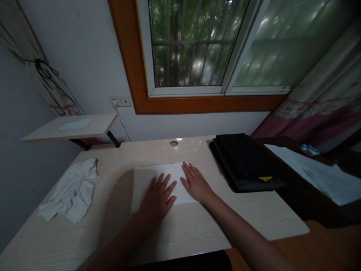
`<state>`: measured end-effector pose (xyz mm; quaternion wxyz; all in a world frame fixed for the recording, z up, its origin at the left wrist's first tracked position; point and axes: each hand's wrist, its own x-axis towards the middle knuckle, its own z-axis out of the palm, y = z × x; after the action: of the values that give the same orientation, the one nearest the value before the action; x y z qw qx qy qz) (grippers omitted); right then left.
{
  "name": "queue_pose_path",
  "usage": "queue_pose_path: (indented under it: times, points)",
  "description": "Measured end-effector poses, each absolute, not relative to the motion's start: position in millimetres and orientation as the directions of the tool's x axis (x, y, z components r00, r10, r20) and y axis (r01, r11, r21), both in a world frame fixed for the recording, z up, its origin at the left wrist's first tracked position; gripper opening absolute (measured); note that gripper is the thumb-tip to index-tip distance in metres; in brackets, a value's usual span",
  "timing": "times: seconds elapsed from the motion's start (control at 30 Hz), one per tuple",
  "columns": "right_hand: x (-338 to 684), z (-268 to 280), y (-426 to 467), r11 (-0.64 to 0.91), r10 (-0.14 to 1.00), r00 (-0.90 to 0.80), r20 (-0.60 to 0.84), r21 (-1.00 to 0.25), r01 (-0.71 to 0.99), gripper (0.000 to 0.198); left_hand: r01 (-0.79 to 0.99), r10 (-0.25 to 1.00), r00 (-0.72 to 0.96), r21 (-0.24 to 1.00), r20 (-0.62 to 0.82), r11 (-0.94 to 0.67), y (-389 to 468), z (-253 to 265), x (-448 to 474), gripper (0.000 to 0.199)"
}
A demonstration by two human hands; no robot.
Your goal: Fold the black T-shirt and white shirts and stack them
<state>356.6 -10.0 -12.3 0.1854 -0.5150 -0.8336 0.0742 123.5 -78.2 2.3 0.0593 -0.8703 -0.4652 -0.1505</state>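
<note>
A flat white rectangle (pixel 176 172), which looks like a folded cloth, lies on the desk (pixel 186 233) in front of me. My left hand (pixel 158 197) rests palm down on its left half, fingers spread. On its right edge lies my right hand (pixel 197 184), also flat, with the fingers stretched out and the thumb apart. Neither hand grips anything. Off to the left, a crumpled white cloth (pixel 75 188) sits on the desk, apart from both hands.
Black folded fabric (pixel 239 158) with a small yellow patch is stacked at the right. A raised shelf (pixel 98 126) bears a paper sheet at the back left. A cable hole (pixel 174 143) is near the back edge. Beyond the desk's right side stands a dark surface with a pale sheet (pixel 313 175).
</note>
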Motion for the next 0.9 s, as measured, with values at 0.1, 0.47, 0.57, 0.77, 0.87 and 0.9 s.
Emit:
queue_pose_path:
  times: [0.1,0.47,0.57,0.77,0.87,0.9]
  points:
    - [357.3,-13.2,-9.7,0.458,0.887,-0.403,0.228,-0.311,0.833,0.061,0.810,0.776,0.550,0.028,0.310,-0.586,-79.3,3.7,117.5,0.057]
    - [355.4,-8.7,-10.4,0.430,0.901,-0.394,0.180,-0.269,0.862,0.063,0.737,0.719,0.667,-0.032,0.197,-0.675,-80.8,3.9,79.2,0.077]
    - [355.1,-8.2,-10.6,0.423,0.905,-0.391,0.167,-0.247,0.872,0.063,0.731,0.711,0.674,-0.048,0.201,-0.680,-82.4,0.9,71.0,0.075]
    - [355.2,-8.7,-10.1,0.427,0.903,-0.395,0.170,-0.241,0.872,0.063,0.730,0.703,0.673,-0.056,0.230,-0.681,-87.4,1.9,57.2,0.072]
    - [354.7,-7.6,-10.3,0.418,0.907,-0.386,0.171,-0.249,0.874,0.063,0.729,0.698,0.673,-0.058,0.245,-0.682,-85.8,0.2,52.7,0.072]
    - [354.4,-7.1,-10.5,0.416,0.908,-0.382,0.173,-0.251,0.874,0.063,0.730,0.698,0.670,-0.055,0.252,-0.681,-84.7,-0.8,51.7,0.072]
